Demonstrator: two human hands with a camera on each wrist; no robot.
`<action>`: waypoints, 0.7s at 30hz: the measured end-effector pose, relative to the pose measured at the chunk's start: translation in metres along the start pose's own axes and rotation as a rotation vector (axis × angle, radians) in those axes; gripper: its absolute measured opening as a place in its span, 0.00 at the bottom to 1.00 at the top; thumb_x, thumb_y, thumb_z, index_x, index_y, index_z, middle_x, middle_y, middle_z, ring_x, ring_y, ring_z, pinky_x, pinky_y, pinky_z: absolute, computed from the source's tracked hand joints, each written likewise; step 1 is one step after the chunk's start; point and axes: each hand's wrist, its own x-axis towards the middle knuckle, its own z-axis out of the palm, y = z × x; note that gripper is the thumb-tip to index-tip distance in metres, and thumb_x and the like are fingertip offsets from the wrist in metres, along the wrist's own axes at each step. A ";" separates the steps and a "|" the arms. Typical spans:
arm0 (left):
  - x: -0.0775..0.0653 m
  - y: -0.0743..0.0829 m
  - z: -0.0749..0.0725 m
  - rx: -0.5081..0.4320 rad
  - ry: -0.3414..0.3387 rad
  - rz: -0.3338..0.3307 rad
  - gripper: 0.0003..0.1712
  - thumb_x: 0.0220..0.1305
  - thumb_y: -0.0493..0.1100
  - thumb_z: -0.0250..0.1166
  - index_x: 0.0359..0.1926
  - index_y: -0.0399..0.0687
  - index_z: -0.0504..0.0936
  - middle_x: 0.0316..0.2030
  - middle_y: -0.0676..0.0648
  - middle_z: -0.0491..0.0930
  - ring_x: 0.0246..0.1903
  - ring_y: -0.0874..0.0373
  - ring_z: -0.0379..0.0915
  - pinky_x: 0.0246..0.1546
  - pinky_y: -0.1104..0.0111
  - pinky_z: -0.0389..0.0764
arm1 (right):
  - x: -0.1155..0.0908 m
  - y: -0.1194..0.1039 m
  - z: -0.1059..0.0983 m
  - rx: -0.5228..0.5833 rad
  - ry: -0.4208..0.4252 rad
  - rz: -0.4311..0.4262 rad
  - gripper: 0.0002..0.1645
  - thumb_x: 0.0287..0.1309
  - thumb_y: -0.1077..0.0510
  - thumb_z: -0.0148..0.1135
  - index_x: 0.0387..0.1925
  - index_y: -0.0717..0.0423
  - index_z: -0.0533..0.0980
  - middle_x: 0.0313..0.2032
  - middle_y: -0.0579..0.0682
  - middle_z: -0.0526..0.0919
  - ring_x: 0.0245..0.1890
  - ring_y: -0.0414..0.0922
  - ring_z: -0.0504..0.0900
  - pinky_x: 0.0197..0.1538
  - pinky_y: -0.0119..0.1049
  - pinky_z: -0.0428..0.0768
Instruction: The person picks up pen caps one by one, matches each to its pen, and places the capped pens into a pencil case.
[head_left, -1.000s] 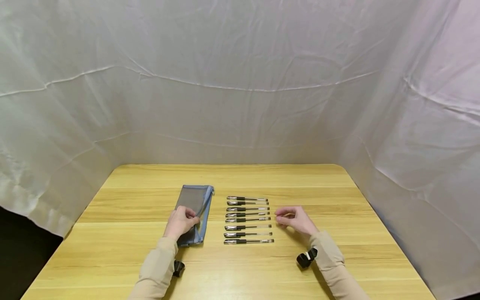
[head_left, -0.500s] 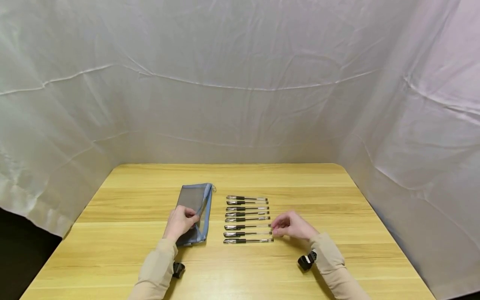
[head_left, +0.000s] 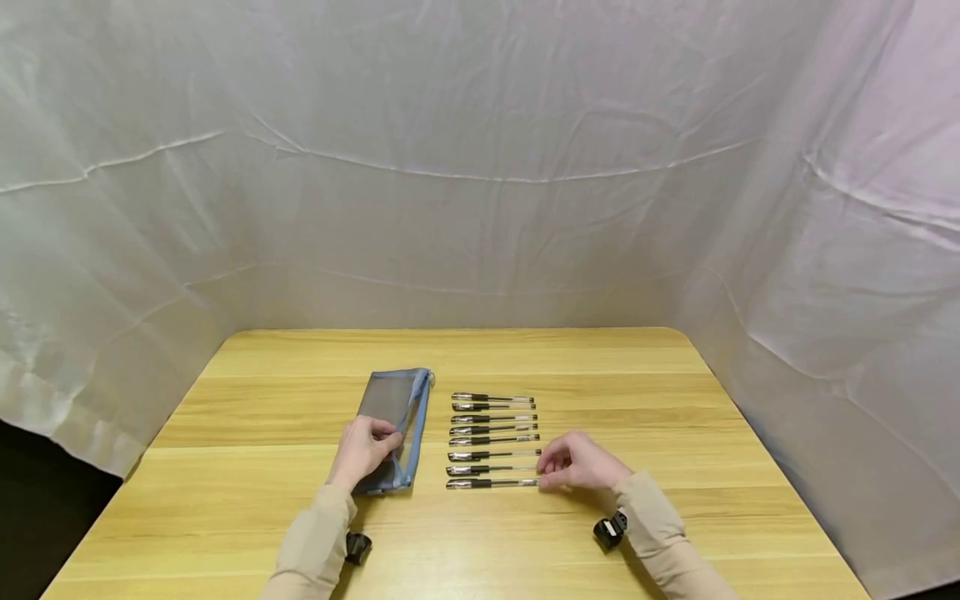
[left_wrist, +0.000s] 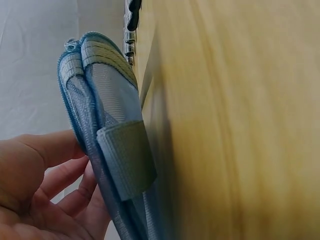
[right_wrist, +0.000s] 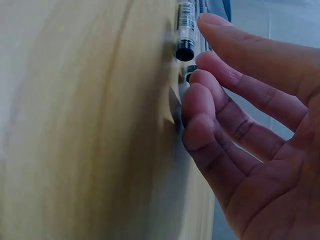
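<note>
My left hand point(head_left: 362, 451) pinches the upper layer of a blue-edged mesh zipper pouch point(head_left: 387, 394) lying on the table. Its mouth gapes along the right side, and in the left wrist view a fabric tab point(left_wrist: 127, 159) shows at the near end. To the right of the pouch, several clear-barrelled gel pens point(head_left: 471, 456) lie in a column, caps to the left. My right hand point(head_left: 579, 463) is at the right ends of the nearest pens. In the right wrist view, thumb and fingers are spread apart beside the end of the nearest pen point(right_wrist: 186, 25), gripping nothing.
The wood-grain table point(head_left: 480, 550) carries the pouch and pens. Pale curtains point(head_left: 480, 208) hang behind it and along both sides. A small black camera point(head_left: 610, 530) sits on the right wrist, with another on the left.
My right hand has moved toward the near side and slightly left, from beside the middle pens to the nearest pen's end. The left hand keeps its pinch while the pouch shifts slightly right.
</note>
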 end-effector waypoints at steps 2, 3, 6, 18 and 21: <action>-0.001 0.000 0.000 -0.009 -0.001 0.006 0.08 0.62 0.35 0.68 0.39 0.36 0.89 0.34 0.40 0.89 0.32 0.54 0.82 0.34 0.63 0.84 | 0.000 -0.001 0.002 -0.020 0.006 0.000 0.12 0.50 0.60 0.76 0.36 0.61 0.84 0.29 0.50 0.85 0.27 0.32 0.77 0.33 0.26 0.80; -0.001 0.000 -0.001 -0.012 0.001 0.009 0.07 0.62 0.35 0.68 0.39 0.36 0.90 0.34 0.41 0.89 0.32 0.54 0.82 0.33 0.63 0.84 | 0.001 -0.001 0.003 -0.027 0.009 0.000 0.12 0.50 0.59 0.76 0.36 0.61 0.84 0.29 0.50 0.84 0.28 0.32 0.76 0.33 0.25 0.80; -0.001 -0.001 0.000 -0.021 0.007 0.018 0.07 0.61 0.35 0.69 0.38 0.36 0.90 0.33 0.41 0.89 0.32 0.55 0.82 0.33 0.65 0.83 | 0.002 0.000 0.005 -0.040 0.021 -0.003 0.12 0.49 0.60 0.77 0.35 0.61 0.84 0.29 0.49 0.84 0.27 0.31 0.76 0.32 0.25 0.80; -0.001 -0.003 0.001 -0.060 -0.006 -0.010 0.06 0.62 0.36 0.69 0.37 0.37 0.90 0.32 0.42 0.89 0.32 0.57 0.81 0.34 0.66 0.82 | 0.007 0.003 0.013 -0.139 0.083 -0.039 0.08 0.46 0.62 0.78 0.28 0.57 0.84 0.23 0.45 0.81 0.24 0.29 0.72 0.29 0.24 0.76; -0.001 -0.003 0.002 -0.070 -0.006 -0.016 0.06 0.62 0.36 0.69 0.36 0.37 0.90 0.31 0.43 0.89 0.30 0.59 0.79 0.32 0.68 0.81 | 0.007 0.003 0.013 -0.150 0.083 -0.056 0.08 0.46 0.63 0.78 0.27 0.56 0.84 0.23 0.45 0.81 0.23 0.28 0.71 0.28 0.24 0.76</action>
